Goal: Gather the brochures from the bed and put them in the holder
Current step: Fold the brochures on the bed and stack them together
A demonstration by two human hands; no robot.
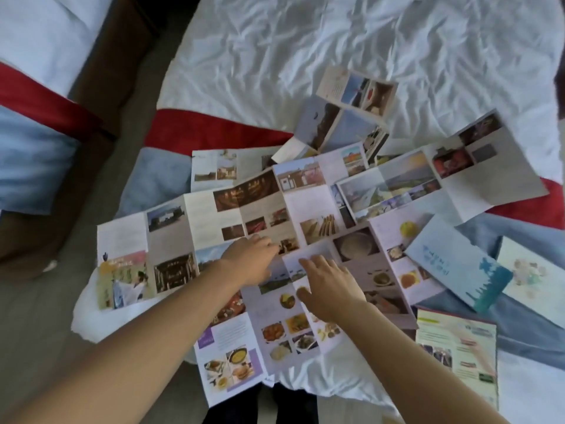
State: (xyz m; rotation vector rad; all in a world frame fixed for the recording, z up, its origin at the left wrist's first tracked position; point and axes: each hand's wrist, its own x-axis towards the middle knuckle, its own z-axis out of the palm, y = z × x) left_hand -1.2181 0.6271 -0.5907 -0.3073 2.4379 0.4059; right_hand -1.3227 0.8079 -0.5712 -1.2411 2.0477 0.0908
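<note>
Both hands, the left (249, 258) loosely curled and the right (328, 286) spread flat, are laid empty on unfolded brochures (269, 215) scattered across the bed (275, 56).

This is a bedroom, likely a hotel room — a bed (305, 50) with a crumpled white sheet and a red-and-blue runner (214, 130) across its foot, a second bed (39, 35) made up alike to the left, brown carpet (101, 87) between them.
</note>
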